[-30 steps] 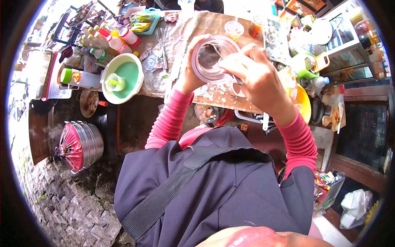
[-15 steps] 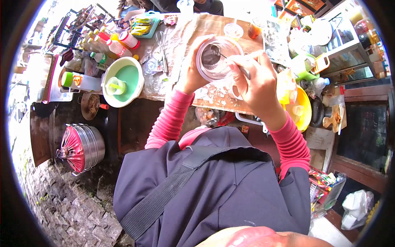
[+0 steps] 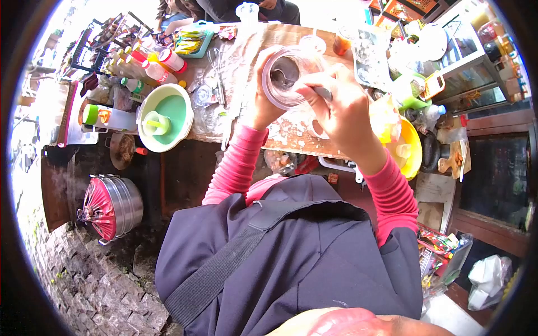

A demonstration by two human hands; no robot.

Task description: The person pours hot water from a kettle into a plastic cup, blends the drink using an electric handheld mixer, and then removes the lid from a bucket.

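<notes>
My left hand [image 3: 262, 107] is wrapped round the side of a clear plastic jar [image 3: 281, 102], tilted so that I look into its open mouth. Something dark shows at the bottom; I cannot make out what it is. Pinched in my right hand [image 3: 344, 106] is a metal spoon [image 3: 323, 93], its bowl end down inside the jar. Both hands are above the wooden table [image 3: 305, 140]. Behind the jar stands a small clear cup [image 3: 312, 44], with a glass of brown drink [image 3: 341, 45] beside it.
Left on the table are a whisk [image 3: 219, 78], sauce bottles [image 3: 157, 71] and a white bucket of green liquid [image 3: 183, 126]. A yellow basin [image 3: 413, 154] stands at the right. A steel pot [image 3: 128, 201] is low left. Another person [image 3: 224, 10] is across the table.
The jar and my left hand have shifted slightly left. My right hand has moved a little left and closer over the jar's mouth, still pinching the spoon.
</notes>
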